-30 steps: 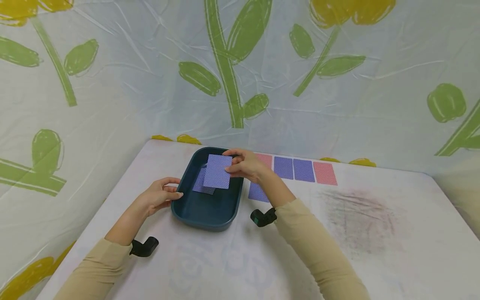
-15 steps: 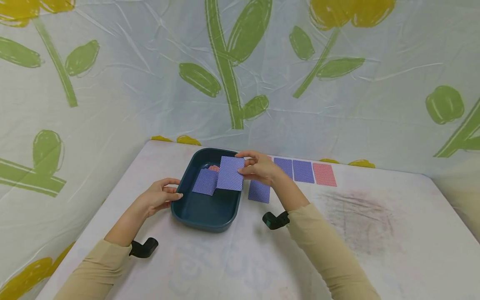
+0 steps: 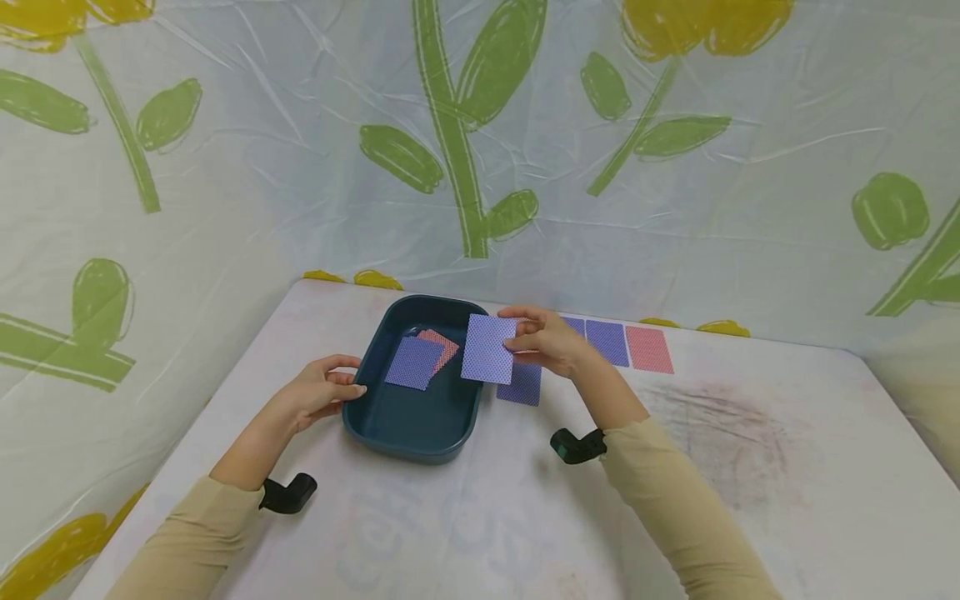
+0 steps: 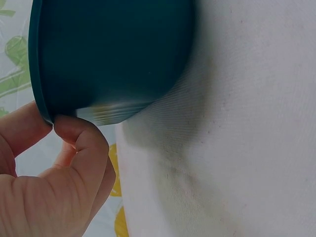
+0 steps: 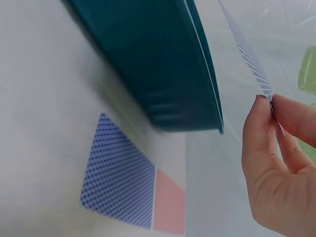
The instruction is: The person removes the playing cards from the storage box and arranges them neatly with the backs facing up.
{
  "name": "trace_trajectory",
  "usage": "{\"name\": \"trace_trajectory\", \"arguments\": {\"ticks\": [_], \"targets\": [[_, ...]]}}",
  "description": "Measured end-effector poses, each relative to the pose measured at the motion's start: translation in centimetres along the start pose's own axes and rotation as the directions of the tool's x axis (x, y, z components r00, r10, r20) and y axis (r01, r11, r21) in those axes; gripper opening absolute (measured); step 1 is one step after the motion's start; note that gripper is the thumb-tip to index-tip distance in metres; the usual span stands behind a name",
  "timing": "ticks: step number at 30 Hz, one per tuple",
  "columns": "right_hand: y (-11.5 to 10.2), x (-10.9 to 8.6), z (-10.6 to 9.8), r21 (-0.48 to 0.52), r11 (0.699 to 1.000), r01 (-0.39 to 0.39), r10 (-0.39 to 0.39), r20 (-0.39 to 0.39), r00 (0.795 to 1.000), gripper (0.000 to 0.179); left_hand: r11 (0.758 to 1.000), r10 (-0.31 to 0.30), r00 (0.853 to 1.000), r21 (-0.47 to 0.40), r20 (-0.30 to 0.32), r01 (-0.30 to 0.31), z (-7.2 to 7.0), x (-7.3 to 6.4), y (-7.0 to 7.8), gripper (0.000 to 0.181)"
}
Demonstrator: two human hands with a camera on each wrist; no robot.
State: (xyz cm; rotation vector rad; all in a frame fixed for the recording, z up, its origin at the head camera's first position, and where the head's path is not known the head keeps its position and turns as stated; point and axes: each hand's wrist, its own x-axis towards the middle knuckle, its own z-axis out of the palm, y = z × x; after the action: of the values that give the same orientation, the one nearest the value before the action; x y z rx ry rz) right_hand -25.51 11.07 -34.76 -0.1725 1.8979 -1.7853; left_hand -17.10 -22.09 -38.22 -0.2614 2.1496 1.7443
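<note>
My left hand [image 3: 321, 392] pinches the left rim of a dark teal plastic tub [image 3: 420, 425]; the left wrist view shows the thumb and a finger on either side of that rim. Inside lie a blue-backed playing card [image 3: 408, 363] and red-backed cards [image 3: 447, 352], partly overlapping. My right hand [image 3: 553, 342] pinches another blue-backed playing card [image 3: 486, 352] by its right edge, above the tub's right rim. Edge-on, this held card [image 5: 247, 52] appears thin between thumb and fingers in the right wrist view. All visible cards show their backs.
Right of the tub, a blue-backed card [image 3: 522, 390] lies on the white-covered table [image 3: 720, 533]. Behind it runs a row with blue-backed cards [image 3: 606, 343] and a red-backed one [image 3: 650, 349], partly hidden by my right hand. A flower-print sheet [image 3: 540, 250] hangs behind.
My right hand has carried the blue-backed playing card rightward from over the tub's middle to its right rim, uncovering the red-backed cards inside. The left hand stays on the rim.
</note>
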Motion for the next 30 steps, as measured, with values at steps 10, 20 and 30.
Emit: {"name": "trace_trajectory", "arguments": {"ticks": [10, 20, 30], "targets": [[0.9, -0.8, -2.1, -0.022, 1.0, -0.019, 0.019, -0.004, 1.0, 0.058, 1.0, 0.001, 1.0, 0.0, 0.016, -0.001, -0.2, 0.0, 0.1, 0.056], [1.5, -1.8, -3.4, 0.026, 0.999, -0.033, 0.033, -0.005, 0.999, 0.056, 1.0, -0.002, 1.0, 0.001, 0.016, 0.002, -0.2, 0.0, 0.2, 0.056], [2.1, -2.8, -4.9, 0.082, 0.995, -0.062, 0.064, -0.026, 0.998, 0.048, 1.0, -0.002, 1.0, -0.005, 0.017, 0.002, -0.1, -0.1, 0.3, 0.055]]}}
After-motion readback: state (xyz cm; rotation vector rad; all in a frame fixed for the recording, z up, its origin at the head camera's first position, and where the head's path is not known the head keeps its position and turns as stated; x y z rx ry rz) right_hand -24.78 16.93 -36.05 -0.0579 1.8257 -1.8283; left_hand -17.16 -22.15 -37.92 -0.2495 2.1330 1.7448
